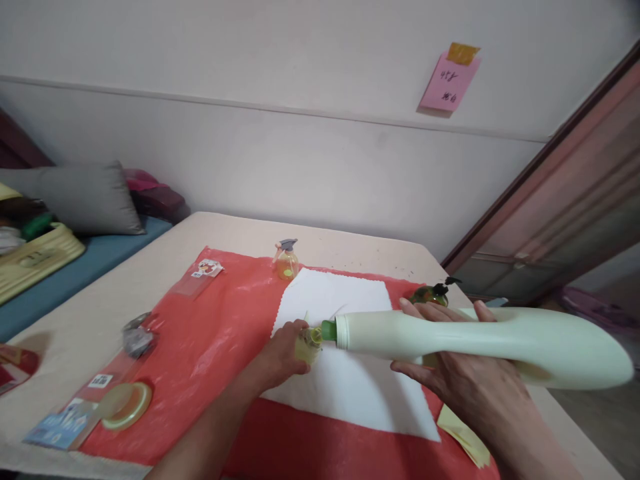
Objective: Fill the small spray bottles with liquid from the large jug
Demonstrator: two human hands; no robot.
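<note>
My left hand (289, 351) grips a small yellowish see-through bottle (306, 348) over a white cloth (345, 393). Tilted onto its side, a large pale green plastic bottle (390, 331) rests in my right hand (465, 367), whose fingers wrap round its narrow part from below. The big bottle's green spout (329, 330) is at the small bottle's open mouth; whether they touch I cannot tell. Behind the cloth stands a yellow spray bottle (287, 263) with a grey trigger head. A dark green bottle (431, 295) with a black pump lies partly behind my right hand.
A red sheet (225, 313) covers much of the table. On the left are a round pale lid (127, 407), plastic packets (65, 423) and a grey wrapped item (139, 339). A folded yellow cloth (463, 433) lies front right. The wall (300, 160) rises behind.
</note>
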